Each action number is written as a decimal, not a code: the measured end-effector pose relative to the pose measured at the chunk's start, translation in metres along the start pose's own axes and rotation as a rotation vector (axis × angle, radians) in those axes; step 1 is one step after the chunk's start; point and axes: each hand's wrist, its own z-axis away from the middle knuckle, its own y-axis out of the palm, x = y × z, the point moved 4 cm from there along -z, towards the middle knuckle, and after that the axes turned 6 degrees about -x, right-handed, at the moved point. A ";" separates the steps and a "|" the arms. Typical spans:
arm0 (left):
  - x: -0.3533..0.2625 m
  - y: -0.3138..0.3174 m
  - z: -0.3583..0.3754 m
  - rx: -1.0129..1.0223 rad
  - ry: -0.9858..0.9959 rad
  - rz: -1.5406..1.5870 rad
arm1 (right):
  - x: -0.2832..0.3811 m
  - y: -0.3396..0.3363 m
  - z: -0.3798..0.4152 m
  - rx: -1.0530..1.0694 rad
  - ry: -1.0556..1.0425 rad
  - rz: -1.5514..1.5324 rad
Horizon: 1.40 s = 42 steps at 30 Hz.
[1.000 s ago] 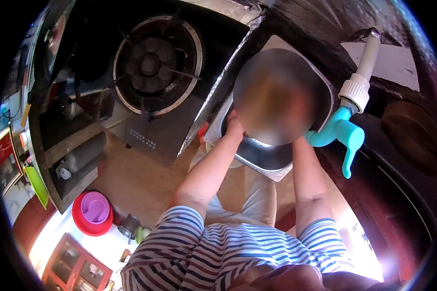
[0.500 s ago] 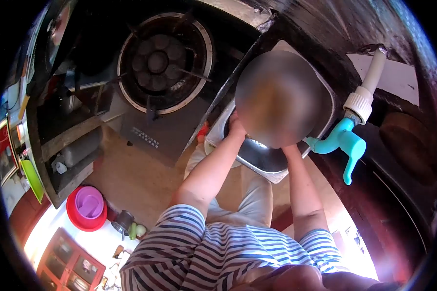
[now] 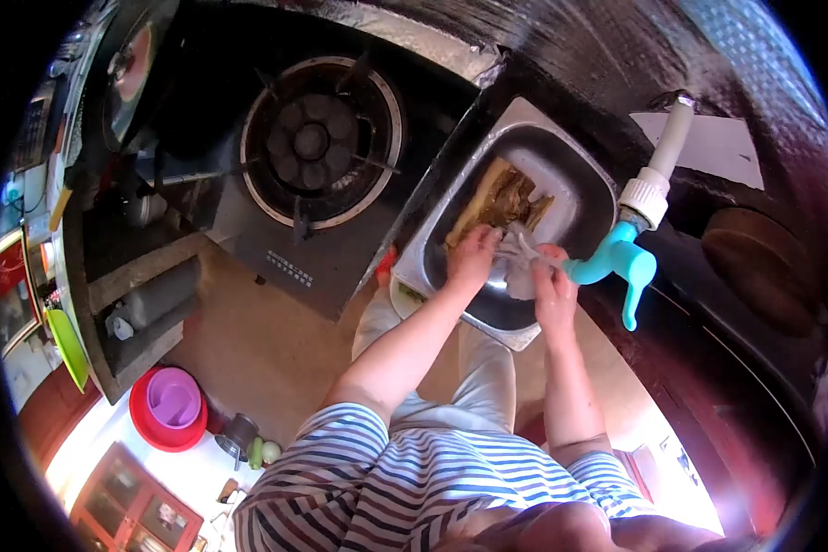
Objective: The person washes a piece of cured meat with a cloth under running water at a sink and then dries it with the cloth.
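Over the near part of the metal sink [image 3: 432, 241], my left hand [image 3: 474, 259] and my right hand [image 3: 554, 290] are both closed on a crumpled, whitish, thin plastic bag [image 3: 520, 271]. It bunches up between them; part of it is covered by my fingers. Just beyond my left hand, a yellow-brown slab [image 3: 501, 195], which looks like cured meat, lies in the basin. A turquoise tap [image 3: 621, 260] on a white pipe reaches over the sink's right edge, its spout close to my right hand.
A round gas burner [image 3: 311, 141] is set in the black cooktop [image 3: 290, 281] left of the sink. On the floor at the lower left are a red basin [image 3: 143, 419] with a pink bowl [image 3: 174, 398] in it, a dark pot [image 3: 237, 432] and some vegetables [image 3: 265, 453].
A blur covered the sink's contents and my hands earlier; now the slab and the bag show. My forearms remain over the sink. The whole view has shifted slightly.
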 end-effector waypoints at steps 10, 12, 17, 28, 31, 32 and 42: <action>0.002 0.077 -0.008 0.602 -0.598 0.907 | -0.041 0.031 -0.039 -0.329 -0.315 0.298; -0.015 0.064 -0.009 0.372 -0.535 0.632 | -0.062 0.005 -0.064 -0.354 -0.285 0.519; 0.025 0.046 -0.034 0.197 -0.376 0.456 | -0.147 -0.042 -0.094 -0.385 -0.333 0.597; -0.039 0.018 -0.007 0.151 0.319 -0.278 | -0.048 -0.020 -0.041 -0.333 0.275 -0.644; -0.061 -0.018 -0.002 0.161 0.350 -0.151 | -0.081 -0.038 -0.071 -0.292 0.121 -0.318; -0.067 -0.026 0.002 0.103 0.466 -0.174 | -0.090 -0.035 -0.079 -0.229 0.089 -0.279; -0.108 -0.053 -0.001 0.175 0.334 0.070 | -0.141 0.058 -0.115 0.358 0.075 -0.358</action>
